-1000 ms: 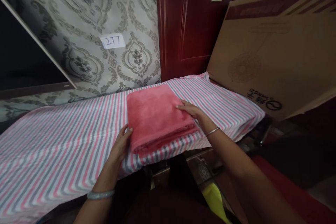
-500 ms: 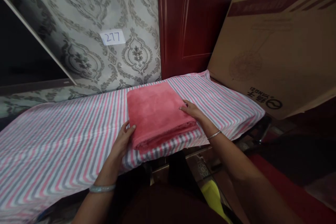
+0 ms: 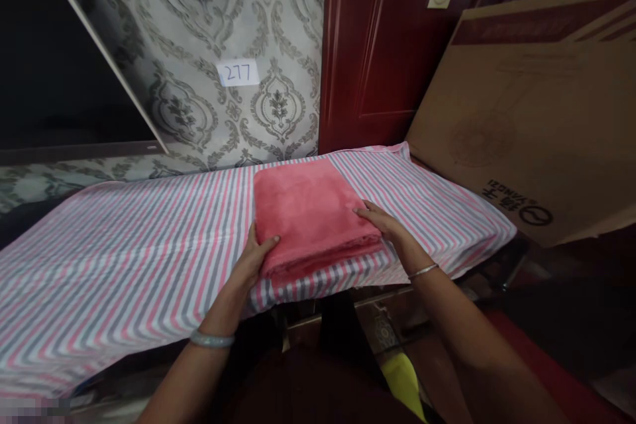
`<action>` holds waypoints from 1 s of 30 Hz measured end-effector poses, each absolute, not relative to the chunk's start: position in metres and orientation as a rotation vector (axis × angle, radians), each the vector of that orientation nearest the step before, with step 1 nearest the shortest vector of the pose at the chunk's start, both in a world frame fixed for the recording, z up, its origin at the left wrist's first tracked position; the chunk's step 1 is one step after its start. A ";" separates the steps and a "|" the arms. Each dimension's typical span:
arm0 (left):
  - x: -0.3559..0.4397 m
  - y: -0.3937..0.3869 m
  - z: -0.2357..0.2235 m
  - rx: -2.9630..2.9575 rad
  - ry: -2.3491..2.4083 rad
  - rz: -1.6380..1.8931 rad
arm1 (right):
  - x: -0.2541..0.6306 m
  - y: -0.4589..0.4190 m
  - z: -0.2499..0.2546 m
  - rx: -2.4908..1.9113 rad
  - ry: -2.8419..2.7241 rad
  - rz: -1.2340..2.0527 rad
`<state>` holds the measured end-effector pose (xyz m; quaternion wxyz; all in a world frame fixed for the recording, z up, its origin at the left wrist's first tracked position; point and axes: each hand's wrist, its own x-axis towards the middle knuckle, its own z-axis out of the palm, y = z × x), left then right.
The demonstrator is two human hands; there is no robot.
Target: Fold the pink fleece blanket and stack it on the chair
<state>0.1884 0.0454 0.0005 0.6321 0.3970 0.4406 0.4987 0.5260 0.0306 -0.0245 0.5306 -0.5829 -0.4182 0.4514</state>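
Note:
A folded pink towel (image 3: 311, 212) lies on a table covered with a pink, grey and white striped cloth (image 3: 124, 252). My left hand (image 3: 254, 258) grips the towel's near left corner, thumb on top and fingers tucked under the edge. My right hand (image 3: 385, 225) holds the towel's right edge near the front corner, fingers curled onto it. Each of my wrists carries a bangle.
A big cardboard box (image 3: 536, 112) leans at the right end of the table. Behind stand a dark red door (image 3: 382, 46) and patterned wallpaper with a paper label reading 277 (image 3: 238, 72). A dark screen (image 3: 54, 59) fills the upper left. A yellow object (image 3: 405, 381) lies below the table edge.
My left hand has closed onto the towel's near left corner, its thumb now on top. My right hand slid toward the front right corner. The view shifted a little.

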 end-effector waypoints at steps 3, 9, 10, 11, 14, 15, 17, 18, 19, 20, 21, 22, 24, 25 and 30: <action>0.178 0.054 0.014 0.873 1.096 1.126 | 0.510 0.021 -0.014 -1.290 -0.860 1.193; 0.111 0.081 0.058 0.981 1.171 1.116 | 0.433 -0.024 -0.011 -1.033 -0.706 1.318; 0.099 0.081 0.059 0.973 1.165 1.120 | 0.419 -0.031 -0.013 -1.000 -0.689 1.351; 0.088 0.079 0.057 0.949 1.179 1.123 | 0.406 -0.037 -0.015 -0.971 -0.673 1.390; 0.065 0.062 0.037 0.836 1.301 1.159 | 0.383 -0.044 -0.016 -0.934 -0.607 1.484; 0.059 0.053 0.029 0.808 1.336 1.211 | 0.380 -0.044 -0.016 -0.933 -0.590 1.498; 0.048 0.032 0.012 0.794 1.378 1.374 | 0.379 -0.042 -0.013 -0.920 -0.590 1.510; 0.044 0.020 0.005 0.824 1.385 1.444 | 0.380 -0.041 -0.011 -0.909 -0.609 1.508; 0.040 0.007 -0.001 0.882 1.382 1.457 | 0.380 -0.039 -0.009 -0.897 -0.633 1.500; 0.038 -0.006 -0.006 0.956 1.362 1.392 | 0.380 -0.038 -0.007 -0.889 -0.657 1.489; 0.039 -0.020 -0.011 1.022 1.322 1.258 | 0.380 -0.037 -0.005 -0.886 -0.675 1.477; 0.042 -0.033 -0.016 1.058 1.267 1.089 | 0.378 -0.036 -0.003 -0.886 -0.686 1.471; 0.059 -0.057 -0.024 1.028 1.119 0.782 | 0.374 -0.037 0.002 -0.888 -0.690 1.472; 0.072 -0.065 -0.027 0.977 1.038 0.698 | 0.371 -0.038 0.004 -0.886 -0.685 1.470; 0.135 -0.070 -0.023 0.606 0.706 0.731 | 0.350 -0.057 0.017 -0.859 -0.628 1.455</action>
